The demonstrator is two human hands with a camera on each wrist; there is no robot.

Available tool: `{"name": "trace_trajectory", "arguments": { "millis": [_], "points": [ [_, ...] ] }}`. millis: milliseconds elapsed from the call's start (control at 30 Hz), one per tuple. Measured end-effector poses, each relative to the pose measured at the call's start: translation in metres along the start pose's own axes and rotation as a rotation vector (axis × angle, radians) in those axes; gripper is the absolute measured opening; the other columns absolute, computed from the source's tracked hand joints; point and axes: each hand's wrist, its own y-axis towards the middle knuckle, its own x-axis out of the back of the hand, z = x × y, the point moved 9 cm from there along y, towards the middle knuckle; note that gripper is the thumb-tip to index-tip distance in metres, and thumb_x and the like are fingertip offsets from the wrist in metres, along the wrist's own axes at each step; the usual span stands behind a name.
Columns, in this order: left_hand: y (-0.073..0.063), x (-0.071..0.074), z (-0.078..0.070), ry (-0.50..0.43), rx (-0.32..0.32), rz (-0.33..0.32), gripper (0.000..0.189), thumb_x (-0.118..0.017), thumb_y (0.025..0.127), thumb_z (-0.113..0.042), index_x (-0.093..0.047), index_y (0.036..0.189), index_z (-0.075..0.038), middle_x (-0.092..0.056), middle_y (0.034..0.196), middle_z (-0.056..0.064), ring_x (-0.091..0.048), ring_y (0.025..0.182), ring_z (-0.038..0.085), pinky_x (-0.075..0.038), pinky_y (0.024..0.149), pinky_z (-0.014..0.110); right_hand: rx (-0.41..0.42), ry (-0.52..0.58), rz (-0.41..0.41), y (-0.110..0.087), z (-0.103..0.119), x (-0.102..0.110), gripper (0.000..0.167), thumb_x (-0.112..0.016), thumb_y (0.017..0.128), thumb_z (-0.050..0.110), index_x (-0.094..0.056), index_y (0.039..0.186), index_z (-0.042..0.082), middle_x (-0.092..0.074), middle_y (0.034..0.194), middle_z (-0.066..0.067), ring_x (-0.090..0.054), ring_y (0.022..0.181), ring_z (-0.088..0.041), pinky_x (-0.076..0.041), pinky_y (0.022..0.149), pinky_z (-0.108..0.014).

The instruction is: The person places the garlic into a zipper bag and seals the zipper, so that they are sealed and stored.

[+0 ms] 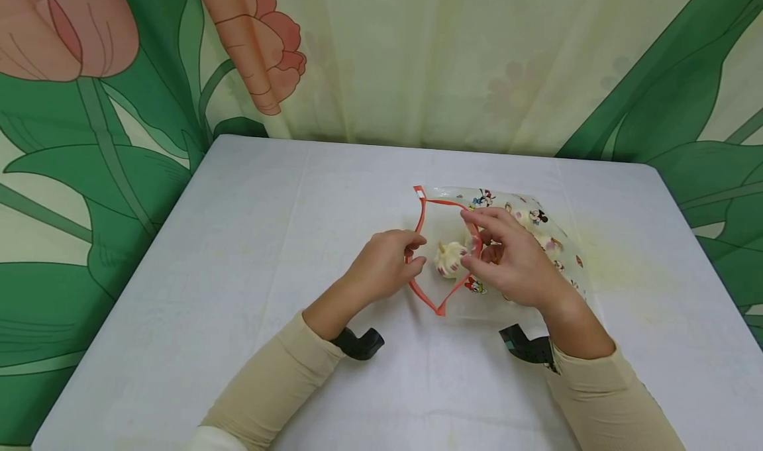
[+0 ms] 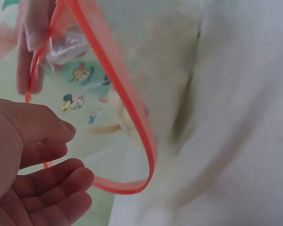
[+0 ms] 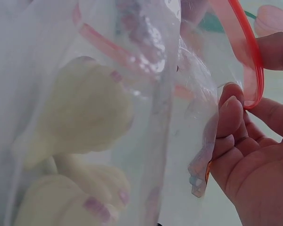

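A clear zip bag (image 1: 524,206) printed with cartoon figures lies on its side, its red-edged mouth spread open toward the left. My right hand (image 1: 512,259) grips the right side of the red rim (image 3: 254,89), fingers curled at it. At the opposite side of the mouth is my left hand (image 1: 387,259), thumb and fingers apart with nothing between them in the left wrist view; the fingers (image 2: 61,188) overlap the rim there. A garlic bulb (image 1: 448,260) shows inside the mouth, and more garlic bulbs (image 3: 85,108) show through the plastic in the right wrist view.
A white cloth covers the table (image 1: 238,252). Behind it hangs a curtain (image 1: 417,60) with large printed flowers and leaves. Each wrist carries a black camera mount (image 1: 360,344).
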Motion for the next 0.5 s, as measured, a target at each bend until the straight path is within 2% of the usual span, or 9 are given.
{"name": "trace_trajectory", "arguments": {
  "millis": [167, 300, 500],
  "points": [
    [0.004, 0.011, 0.01, -0.025, 0.039, -0.021, 0.03, -0.07, 0.094, -0.013, -0.069, 0.122, -0.003, -0.07, 0.109, 0.007, -0.065, 0.098, 0.019, -0.053, 0.084, 0.028, -0.005, 0.001, 0.008, 0.0, -0.001, -0.001, 0.06, -0.076, 0.083, -0.005, -0.055, 0.139, -0.003, -0.051, 0.13, -0.011, -0.055, 0.078, -0.022, -0.051, 0.067, -0.018],
    [0.008, 0.02, 0.016, -0.07, 0.051, -0.053, 0.031, -0.067, 0.095, -0.013, -0.067, 0.124, -0.003, -0.07, 0.114, 0.01, -0.066, 0.101, 0.02, -0.053, 0.088, 0.031, 0.017, -0.008, 0.012, -0.001, 0.0, -0.001, 0.059, -0.075, 0.083, -0.005, -0.056, 0.138, -0.002, -0.052, 0.128, -0.01, -0.055, 0.079, -0.02, -0.051, 0.066, -0.019],
    [0.017, 0.022, 0.025, -0.122, 0.094, -0.067, 0.045, -0.063, 0.097, -0.014, -0.055, 0.141, -0.008, -0.068, 0.119, 0.011, -0.067, 0.104, 0.02, -0.054, 0.089, 0.031, 0.029, 0.01, 0.035, -0.003, 0.0, -0.005, 0.058, -0.072, 0.082, -0.01, -0.058, 0.138, -0.002, -0.054, 0.124, -0.009, -0.053, 0.079, -0.02, -0.049, 0.064, -0.02]
  ]
}}
